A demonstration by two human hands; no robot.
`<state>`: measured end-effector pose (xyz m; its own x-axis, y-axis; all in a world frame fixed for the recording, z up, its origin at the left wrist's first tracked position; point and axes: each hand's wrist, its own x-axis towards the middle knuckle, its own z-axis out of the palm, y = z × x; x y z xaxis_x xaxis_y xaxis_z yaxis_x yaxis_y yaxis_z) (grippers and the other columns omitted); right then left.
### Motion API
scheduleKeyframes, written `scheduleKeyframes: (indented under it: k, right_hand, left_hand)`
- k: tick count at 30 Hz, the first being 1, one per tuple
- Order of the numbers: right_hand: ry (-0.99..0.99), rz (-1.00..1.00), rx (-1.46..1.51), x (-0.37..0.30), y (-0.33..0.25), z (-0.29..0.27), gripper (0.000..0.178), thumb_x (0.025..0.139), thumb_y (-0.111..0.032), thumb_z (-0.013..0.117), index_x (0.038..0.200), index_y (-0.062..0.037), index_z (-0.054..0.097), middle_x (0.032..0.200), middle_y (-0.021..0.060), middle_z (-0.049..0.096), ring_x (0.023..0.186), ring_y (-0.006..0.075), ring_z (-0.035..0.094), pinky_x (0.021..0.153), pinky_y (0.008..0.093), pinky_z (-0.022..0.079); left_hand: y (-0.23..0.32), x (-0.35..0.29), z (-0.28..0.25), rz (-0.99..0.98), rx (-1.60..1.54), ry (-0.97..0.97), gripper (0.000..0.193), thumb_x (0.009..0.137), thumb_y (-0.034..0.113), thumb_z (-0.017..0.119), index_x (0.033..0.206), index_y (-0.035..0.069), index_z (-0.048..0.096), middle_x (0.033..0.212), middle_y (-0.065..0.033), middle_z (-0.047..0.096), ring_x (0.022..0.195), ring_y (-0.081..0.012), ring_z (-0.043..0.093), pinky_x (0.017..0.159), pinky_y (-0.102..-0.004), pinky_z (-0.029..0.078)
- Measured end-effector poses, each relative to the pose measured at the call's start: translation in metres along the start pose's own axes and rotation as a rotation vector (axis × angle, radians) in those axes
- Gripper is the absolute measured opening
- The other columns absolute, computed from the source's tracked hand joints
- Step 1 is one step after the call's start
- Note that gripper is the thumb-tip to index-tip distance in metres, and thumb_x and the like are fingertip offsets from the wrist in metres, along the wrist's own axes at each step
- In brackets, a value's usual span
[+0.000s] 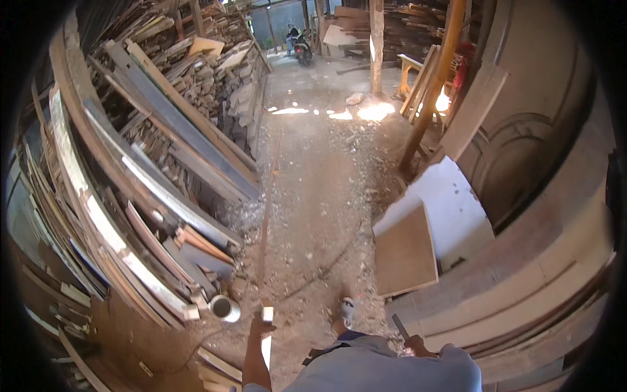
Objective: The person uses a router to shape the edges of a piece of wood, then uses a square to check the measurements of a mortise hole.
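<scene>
My left hand (261,328) is closed around a long thin wooden strip (266,222). The strip runs forward from the hand, low over the dirt floor, toward the far end of the aisle; its near part looks pale. My right hand (418,344), at the lower right beside my grey-clad leg, grips a short dark rod-like tool (399,325) that points up and left. What kind of tool it is cannot be made out. My foot in a sandal (344,311) is set on the ground between the two hands.
Stacked planks and offcuts (150,170) fill the left side. A metal can (224,307) stands at their foot. A brown board (405,251) and a white panel (454,206) lean on the right before curved timber. Ahead are a post (377,46), a slanted pole (434,85) and a motorbike (302,47).
</scene>
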<state>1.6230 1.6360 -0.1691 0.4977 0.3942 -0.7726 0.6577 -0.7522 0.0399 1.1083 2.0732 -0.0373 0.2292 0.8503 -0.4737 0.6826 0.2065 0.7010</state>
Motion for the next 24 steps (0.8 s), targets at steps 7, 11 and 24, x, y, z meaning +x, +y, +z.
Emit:
scheduleKeyframes:
  k: [7, 11, 24]
  right_hand:
    - [0.388, -0.477, 0.082, 0.133, -0.231, -0.349, 0.026, 0.079, -0.025, 0.061, 0.094, -0.0074, 0.072, 0.096, 0.0195, 0.071, 0.092, 0.0338, 0.069, 0.078, 0.0458, 0.055]
    - [0.455, -0.541, 0.145, 0.164, -0.329, -0.513, 0.03, 0.088, -0.027, 0.053, 0.098, -0.0028, 0.068, 0.096, 0.0222, 0.069, 0.092, 0.0388, 0.067, 0.078, 0.0496, 0.052]
    - [0.368, -0.098, 0.138, 0.407, -0.341, -0.538, 0.033, 0.071, -0.029, 0.071, 0.094, -0.0053, 0.073, 0.091, 0.0126, 0.073, 0.096, 0.0289, 0.069, 0.081, 0.0428, 0.055]
  left_hand:
    - [0.04, 0.148, -0.01, 0.083, 0.361, -0.029, 0.093, 0.049, 0.037, 0.097, 0.113, -0.003, 0.043, 0.092, -0.0176, 0.068, 0.085, -0.0214, 0.068, 0.069, -0.0392, 0.056]
    - [0.085, 0.175, 0.012, -0.17, 0.324, -0.164, 0.088, 0.052, 0.036, 0.095, 0.114, -0.003, 0.046, 0.094, -0.0155, 0.067, 0.088, -0.0221, 0.067, 0.069, -0.0391, 0.056]
    - [0.305, 0.601, -0.094, -0.258, 0.496, -0.141, 0.071, 0.065, 0.033, 0.089, 0.115, -0.001, 0.053, 0.1, -0.009, 0.064, 0.098, -0.0243, 0.062, 0.071, -0.0387, 0.054]
